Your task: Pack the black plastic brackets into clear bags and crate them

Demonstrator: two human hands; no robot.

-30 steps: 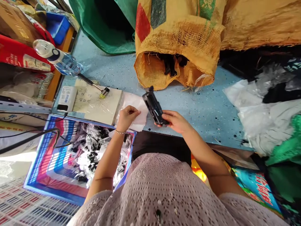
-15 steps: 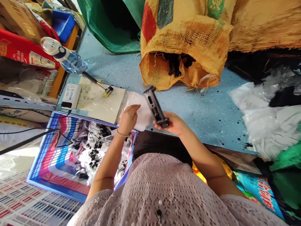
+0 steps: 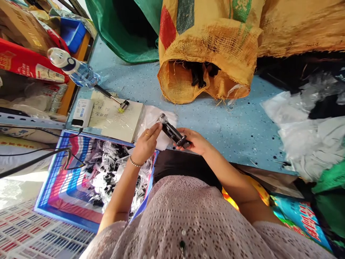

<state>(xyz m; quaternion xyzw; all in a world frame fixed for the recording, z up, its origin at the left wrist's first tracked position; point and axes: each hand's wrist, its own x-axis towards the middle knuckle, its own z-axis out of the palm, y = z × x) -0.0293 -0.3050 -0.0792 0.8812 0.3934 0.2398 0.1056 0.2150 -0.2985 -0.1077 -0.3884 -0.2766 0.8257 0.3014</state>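
Observation:
My right hand (image 3: pixel 195 140) grips the near end of a long black slotted part (image 3: pixel 174 133), which looks like a bracket or clamp. The part slants up to the left. My left hand (image 3: pixel 147 144) is closed at its far end, where a clear plastic bag (image 3: pixel 162 119) seems to cover the tip; the fingers partly hide the bag. Under both hands lies a pile of thin clear bags (image 3: pixel 144 117) on the blue speckled table (image 3: pixel 218 122). Left of the pile, a hammer (image 3: pixel 111 96) rests on a cardboard sheet (image 3: pixel 129 124) with handwriting.
A blue basket (image 3: pixel 44 194) holding several bagged black parts stands at the left below the table edge. An orange woven sack (image 3: pixel 207 39) with black parts inside lies ahead, beside a green sack (image 3: pixel 107 21). A water bottle (image 3: pixel 83 73) stands left; white plastic bags (image 3: pixel 302 140) lie right.
The black part has tilted further left and come down to my left hand. My left fingers have moved up to its far end, where clear plastic now shows.

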